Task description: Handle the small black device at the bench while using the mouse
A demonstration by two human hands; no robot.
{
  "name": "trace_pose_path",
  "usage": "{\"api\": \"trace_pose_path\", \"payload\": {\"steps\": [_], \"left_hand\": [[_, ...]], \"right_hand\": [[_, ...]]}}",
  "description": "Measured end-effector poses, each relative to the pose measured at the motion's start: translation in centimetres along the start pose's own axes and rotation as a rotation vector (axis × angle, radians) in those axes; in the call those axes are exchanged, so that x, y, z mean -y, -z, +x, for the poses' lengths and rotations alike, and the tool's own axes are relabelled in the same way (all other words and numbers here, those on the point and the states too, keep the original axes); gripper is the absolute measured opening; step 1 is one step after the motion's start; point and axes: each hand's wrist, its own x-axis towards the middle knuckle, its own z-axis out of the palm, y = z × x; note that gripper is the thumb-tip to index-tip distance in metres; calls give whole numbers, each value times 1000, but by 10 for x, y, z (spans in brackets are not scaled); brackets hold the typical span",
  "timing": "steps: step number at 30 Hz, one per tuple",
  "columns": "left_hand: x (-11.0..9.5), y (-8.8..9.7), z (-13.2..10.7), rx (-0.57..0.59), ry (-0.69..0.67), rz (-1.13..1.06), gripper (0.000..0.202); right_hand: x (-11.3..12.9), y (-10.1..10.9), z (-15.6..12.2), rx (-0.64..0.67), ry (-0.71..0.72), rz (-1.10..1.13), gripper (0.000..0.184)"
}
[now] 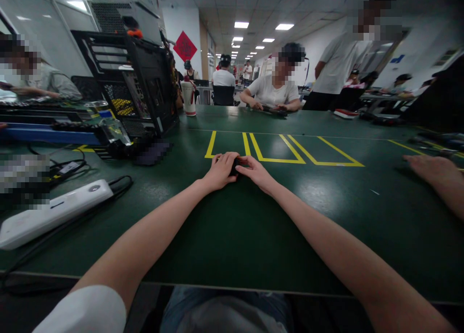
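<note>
A small black object [235, 167] is at the middle of the green table, mostly covered by my fingers, so its kind cannot be made out. My left hand [220, 170] is closed over its left side, palm down. From the right, my right hand [256, 172] pinches the object between thumb and fingers. Both hands rest at the table surface, just in front of the yellow tape outlines [279, 161].
On the left are a white power strip [58, 212] with cables, a black computer case [141, 77] and a water bottle [113, 126]. A white cup [188, 99] stands farther back. Another person's hand [433, 171] rests at right; a person [275, 89] sits opposite.
</note>
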Motion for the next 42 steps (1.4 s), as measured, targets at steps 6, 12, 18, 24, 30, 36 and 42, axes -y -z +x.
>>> {"api": "trace_pose_path", "payload": {"steps": [6,12,18,24,30,36,42], "left_hand": [[-1,3,-1,13,1,-12,55],[-1,1,0,-4,-11,6,55],[0,1,0,6,-5,-5,58],[-1,1,0,-2,-11,-20,56],[1,-2,0,-25,-14,6,54],[2,-3,0,-21,-16,24,58],[1,-1,0,-12,-21,12,59]], "right_hand": [[4,-3,-2,13,-47,70,32],[-2,-5,1,-47,-54,75,30],[-2,0,2,8,-83,53,32],[7,1,-3,71,-102,97,39],[4,-3,-1,11,-86,137,27],[-4,-2,3,-4,-108,134,30],[-4,3,2,59,-72,69,31]]}}
